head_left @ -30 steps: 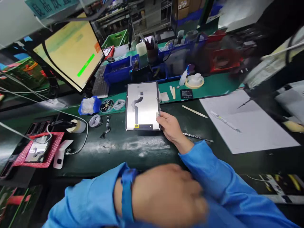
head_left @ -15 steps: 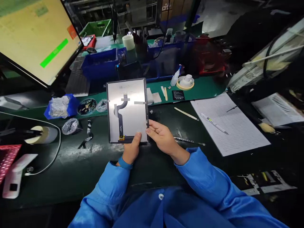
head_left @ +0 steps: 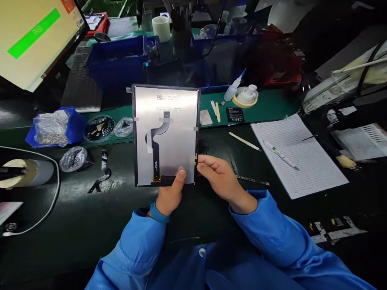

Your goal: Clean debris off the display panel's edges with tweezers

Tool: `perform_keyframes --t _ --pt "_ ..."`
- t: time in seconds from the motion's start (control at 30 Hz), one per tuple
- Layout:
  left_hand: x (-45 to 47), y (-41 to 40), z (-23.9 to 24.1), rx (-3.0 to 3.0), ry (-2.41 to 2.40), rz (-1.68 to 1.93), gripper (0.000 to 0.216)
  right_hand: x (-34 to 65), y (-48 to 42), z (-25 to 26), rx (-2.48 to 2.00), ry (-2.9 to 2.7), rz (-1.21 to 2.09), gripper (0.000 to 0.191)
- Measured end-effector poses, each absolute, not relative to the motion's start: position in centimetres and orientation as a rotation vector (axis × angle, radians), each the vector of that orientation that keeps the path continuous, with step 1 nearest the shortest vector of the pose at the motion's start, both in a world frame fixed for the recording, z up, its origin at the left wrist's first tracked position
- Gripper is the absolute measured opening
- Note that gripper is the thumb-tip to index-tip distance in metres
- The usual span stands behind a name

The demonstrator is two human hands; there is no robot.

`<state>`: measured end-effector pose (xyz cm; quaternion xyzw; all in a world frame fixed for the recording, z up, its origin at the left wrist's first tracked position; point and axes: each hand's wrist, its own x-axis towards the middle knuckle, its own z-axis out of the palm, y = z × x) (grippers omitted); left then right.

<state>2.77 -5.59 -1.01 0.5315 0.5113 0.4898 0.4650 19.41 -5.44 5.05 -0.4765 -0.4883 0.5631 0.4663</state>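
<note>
A tablet-sized display panel is held up with its silvery back facing me. Down that back runs a black flex cable, with pieces of tape over its upper part. My left hand grips the panel's bottom edge, its thumb flat on the back and the other fingers hidden behind. At the lower right edge, my right hand is closed in a pinch against the rim. A small tape tab lies beside those fingertips. Whether they also pinch tape is unclear.
A loose black flex cable lies left on the dark bench. Beyond it are a blue parts bin and a round dish. Rightward lie a pale stick, a metal strip and a pen on lined paper.
The panel appears larger and closer. The long tape strip at its upper right now shows only as a short tab at the edge. The view has shifted; the screen's green bar now reads PASS.
</note>
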Motion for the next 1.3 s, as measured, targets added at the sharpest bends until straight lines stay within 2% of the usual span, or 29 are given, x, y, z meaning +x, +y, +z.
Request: perform_keyframes --t 0.1,0.27,0.53,0.83,1.0,1.3 --pt "2.8 -5.8 -0.8 1.365 1.292 1.180 0.037 19.3 -5.3 4.7 -1.258 -1.170 1.328 0.023" --pt "2.9 -6.2 -1.1 1.469 1.307 1.155 0.042 19.0 -5.3 3.9 -1.347 -1.106 1.263 0.016" --pt "3.0 -6.0 -1.1 1.655 1.325 1.214 0.042 18.1 -5.4 3.1 -1.191 -0.888 1.399 0.018" --pt "3.1 -6.1 -1.4 1.755 1.337 1.269 0.042 18.0 -5.6 2.6 -1.155 -0.910 1.335 0.016" --pt "2.8 -6.1 -1.6 1.876 1.302 1.292 0.032 18.0 -5.7 2.7 -1.121 -0.925 1.338 0.018" --pt "3.5 -6.0 -1.0 1.589 1.335 1.275 0.041 18.3 -5.7 2.5 -1.154 -0.903 1.377 0.019"
